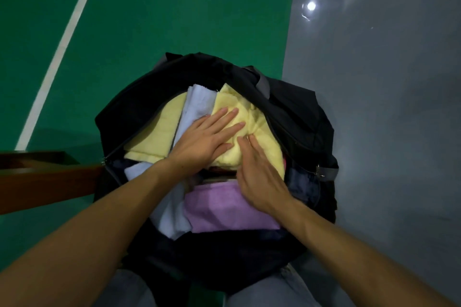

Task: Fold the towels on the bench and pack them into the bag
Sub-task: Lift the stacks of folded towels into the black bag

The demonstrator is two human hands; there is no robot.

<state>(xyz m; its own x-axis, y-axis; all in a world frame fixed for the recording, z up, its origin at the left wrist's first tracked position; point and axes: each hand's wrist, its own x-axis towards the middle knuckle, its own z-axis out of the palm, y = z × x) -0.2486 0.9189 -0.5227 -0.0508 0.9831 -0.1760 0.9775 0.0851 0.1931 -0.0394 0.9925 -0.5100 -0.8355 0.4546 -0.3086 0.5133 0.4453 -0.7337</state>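
An open black bag (139,117) sits in front of my knees, stuffed with folded towels. A yellow towel (259,129) lies on top at the far right, a second yellow towel (159,132) at the left, a white towel (199,102) between them, and a purple towel (224,209) nearest me. My left hand (207,137) presses flat on the top yellow towel with straight fingers. My right hand (259,172) presses beside it, fingers straight, over the edge of the same towel.
A brown wooden bench (42,182) juts in from the left, touching the bag. Green court floor (174,7) with a white line lies beyond the bag, grey floor (386,107) to the right. My grey trouser legs (269,289) show below the bag.
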